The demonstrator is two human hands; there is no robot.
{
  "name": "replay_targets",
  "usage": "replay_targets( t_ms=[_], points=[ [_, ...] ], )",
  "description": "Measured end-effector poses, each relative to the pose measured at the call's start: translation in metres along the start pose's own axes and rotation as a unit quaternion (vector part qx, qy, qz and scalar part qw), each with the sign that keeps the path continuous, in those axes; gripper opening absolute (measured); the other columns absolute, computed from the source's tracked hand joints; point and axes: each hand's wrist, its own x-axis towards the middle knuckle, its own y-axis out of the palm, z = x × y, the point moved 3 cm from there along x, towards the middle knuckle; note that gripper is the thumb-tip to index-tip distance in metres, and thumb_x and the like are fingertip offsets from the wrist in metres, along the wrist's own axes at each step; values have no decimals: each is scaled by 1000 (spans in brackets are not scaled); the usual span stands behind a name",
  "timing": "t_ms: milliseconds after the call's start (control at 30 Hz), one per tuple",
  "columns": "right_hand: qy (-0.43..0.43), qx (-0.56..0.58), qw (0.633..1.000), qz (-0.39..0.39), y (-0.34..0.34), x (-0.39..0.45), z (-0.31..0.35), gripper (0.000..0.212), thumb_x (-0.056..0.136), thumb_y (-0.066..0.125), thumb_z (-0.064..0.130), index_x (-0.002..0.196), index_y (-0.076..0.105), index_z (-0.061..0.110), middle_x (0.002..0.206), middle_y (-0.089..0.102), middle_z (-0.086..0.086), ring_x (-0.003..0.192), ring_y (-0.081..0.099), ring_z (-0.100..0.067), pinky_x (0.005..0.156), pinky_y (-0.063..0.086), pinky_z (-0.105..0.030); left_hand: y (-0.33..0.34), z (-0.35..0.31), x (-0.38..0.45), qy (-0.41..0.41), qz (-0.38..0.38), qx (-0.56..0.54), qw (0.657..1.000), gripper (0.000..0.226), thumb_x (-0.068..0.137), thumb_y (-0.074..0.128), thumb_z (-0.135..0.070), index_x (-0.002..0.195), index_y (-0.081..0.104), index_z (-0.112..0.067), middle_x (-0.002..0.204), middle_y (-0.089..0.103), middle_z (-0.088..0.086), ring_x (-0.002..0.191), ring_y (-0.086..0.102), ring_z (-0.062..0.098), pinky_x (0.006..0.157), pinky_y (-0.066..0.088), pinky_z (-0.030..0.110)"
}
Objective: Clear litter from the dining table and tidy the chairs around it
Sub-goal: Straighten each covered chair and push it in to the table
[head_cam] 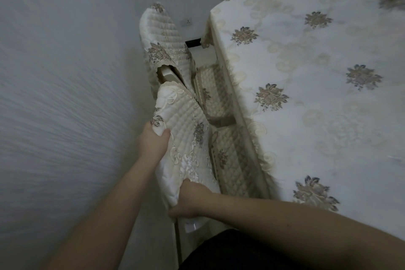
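I saw two chairs pushed in close to the long edge of the dining table (306,76), their seats partly under the hanging cloth. The wall (54,72) was on the other side, leaving only a thin strip of room behind the chair backs. The near chair (188,129) had a soft padded cover. My left hand (153,140) was closed on its top edge, thumb in front. My right hand (188,199) was wrapped tight around the nearer corner. The far chair (160,37) stood just beside it.
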Motion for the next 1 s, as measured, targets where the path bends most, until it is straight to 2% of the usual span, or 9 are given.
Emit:
replay_targets(
  t_ms=[100,200,333,533,667,867,1000],
  points=[
    [-3,-30,1000,2,-5,-4,3,72,67,71,54,116,58,3,110,62,-12,99,61,-30,75,49,-30,-2,1,1,16,11,-4,1000,46,84,68,-30,122,56,-7,118,63,15,110,59,33,90,43,35],
    [-1,-40,999,-6,-6,-11,4,63,75,70,48,116,58,1,110,63,-14,100,60,-30,74,45,-30,-5,2,-2,22,11,-11,1000,42,84,68,-27,118,58,-4,116,64,16,108,60,33,87,43,33],
    [-4,-56,998,-13,-2,-21,7,61,77,69,44,117,56,0,112,62,-16,102,59,-32,72,41,-30,-8,10,-4,29,8,-13,999,42,82,70,-26,115,60,-3,112,66,18,105,62,34,89,48,37],
    [-9,-60,998,-6,-2,-25,10,57,78,67,47,109,62,-1,104,66,-15,96,62,-32,71,45,-31,-8,10,-4,23,12,3,1000,45,82,69,-29,118,58,-4,116,64,18,108,59,35,89,45,36],
    [-10,-63,998,-17,-3,-25,13,59,79,66,47,112,59,-2,107,65,-16,97,61,-34,70,42,-31,-7,12,0,25,10,1,1000,45,82,69,-31,117,58,-6,115,65,17,107,60,35,90,46,38],
    [-3,-59,998,-14,0,-27,17,57,79,67,47,111,59,1,104,65,-14,83,58,-29,65,41,-31,-8,13,0,16,14,16,1000,47,83,67,-35,120,56,-8,116,64,15,108,59,36,91,47,38],
    [1,-38,999,-37,4,-34,15,63,80,66,45,123,51,2,114,63,-14,99,60,-30,67,39,-30,-9,10,-9,9,9,54,998,56,87,62,-35,132,44,-7,126,57,18,115,54,38,93,43,41]
  ],
)
